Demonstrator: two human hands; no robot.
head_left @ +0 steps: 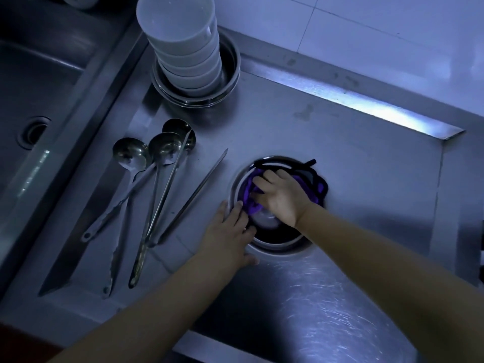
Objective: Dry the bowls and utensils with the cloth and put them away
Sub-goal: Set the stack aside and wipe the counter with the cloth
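Dim bluish light is making much hard to read. The right hand is hiding most of the inside of the metal bowl, which is sitting upright on the steel counter with its mouth facing up. That hand's fingers are pressing a purple cloth with black trim into the bowl; whether they are curling round it, I cannot tell. The left hand is resting flat against the bowl's near-left rim, fingers straight. Left of the bowl, three ladles are lying with scoops pointing away and handles running towards the person. A stack of pale bowls, cut off at the top, is standing in a metal basin.
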